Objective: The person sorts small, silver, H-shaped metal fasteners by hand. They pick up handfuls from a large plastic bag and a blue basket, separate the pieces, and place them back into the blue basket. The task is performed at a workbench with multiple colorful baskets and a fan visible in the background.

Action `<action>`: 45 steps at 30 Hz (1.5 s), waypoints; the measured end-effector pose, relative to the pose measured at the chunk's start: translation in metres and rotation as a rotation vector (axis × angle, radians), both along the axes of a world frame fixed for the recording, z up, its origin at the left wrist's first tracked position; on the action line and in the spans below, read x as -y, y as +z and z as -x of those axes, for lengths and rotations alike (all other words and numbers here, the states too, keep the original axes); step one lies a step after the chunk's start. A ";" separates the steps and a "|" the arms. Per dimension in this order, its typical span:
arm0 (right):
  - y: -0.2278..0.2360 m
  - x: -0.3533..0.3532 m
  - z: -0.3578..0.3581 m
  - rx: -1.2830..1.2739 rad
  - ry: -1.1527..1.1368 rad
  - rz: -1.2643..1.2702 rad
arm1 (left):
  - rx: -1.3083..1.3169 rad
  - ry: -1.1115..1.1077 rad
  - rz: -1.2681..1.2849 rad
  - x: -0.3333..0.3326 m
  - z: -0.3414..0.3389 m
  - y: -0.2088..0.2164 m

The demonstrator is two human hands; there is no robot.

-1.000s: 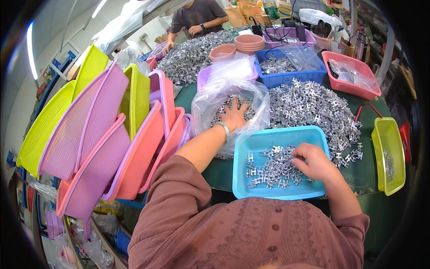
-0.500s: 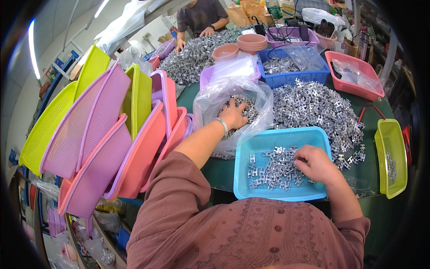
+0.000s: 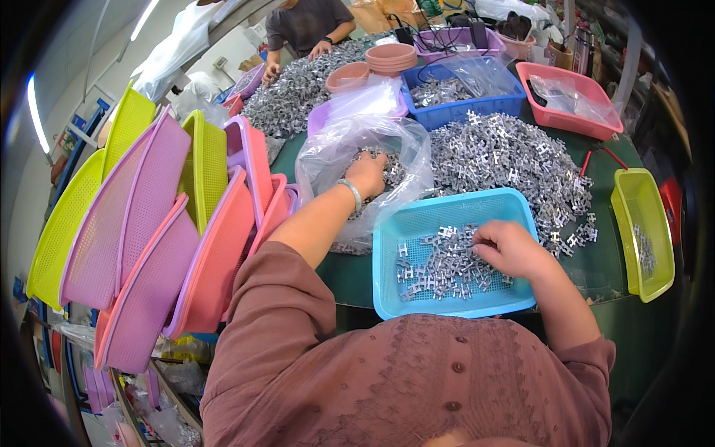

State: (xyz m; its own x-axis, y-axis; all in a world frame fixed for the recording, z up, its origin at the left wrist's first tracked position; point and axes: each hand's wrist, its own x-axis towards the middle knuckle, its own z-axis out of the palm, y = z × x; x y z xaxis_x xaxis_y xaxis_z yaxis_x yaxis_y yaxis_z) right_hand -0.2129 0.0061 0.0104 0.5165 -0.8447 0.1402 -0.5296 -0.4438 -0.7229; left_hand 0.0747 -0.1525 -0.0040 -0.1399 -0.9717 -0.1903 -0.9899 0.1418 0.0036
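Note:
My left hand (image 3: 366, 176), with a pale bangle at the wrist, reaches into a clear plastic bag (image 3: 318, 165) of small silvery metal pieces. Its fingers are curled down among the pieces, and what they grip is hidden. A light-blue perforated basket (image 3: 454, 307) stands right in front of me, with a loose layer of H-shaped metal pieces (image 3: 439, 272) on its bottom. Over the basket's right side is my right hand (image 3: 512, 249), thumb and fingers drawn together close to the pieces. Whether a piece sits between those fingertips cannot be made out.
A large heap of metal pieces (image 3: 506, 160) lies beyond the basket. Stacked colored baskets (image 3: 160, 223) lean at my left. A yellow-green basket (image 3: 633, 257) stands at the right; blue (image 3: 462, 112) and pink (image 3: 573, 123) ones are behind. Across the table, a person (image 3: 305, 30) handles another heap.
My left hand's spread fingers have curled in among the pieces in the bag. The right hand stays over the basket, its fingers drawn closer together. The whole view has shifted slightly.

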 end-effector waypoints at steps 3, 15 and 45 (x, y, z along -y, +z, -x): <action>0.001 0.000 0.001 -0.005 0.009 -0.016 | 0.077 0.019 -0.001 -0.004 0.005 0.000; -0.005 0.002 0.001 -0.015 0.042 0.004 | -0.031 0.059 0.027 0.001 -0.003 -0.007; 0.000 0.001 -0.002 0.045 0.034 -0.064 | -0.091 0.119 -0.106 0.023 -0.015 -0.013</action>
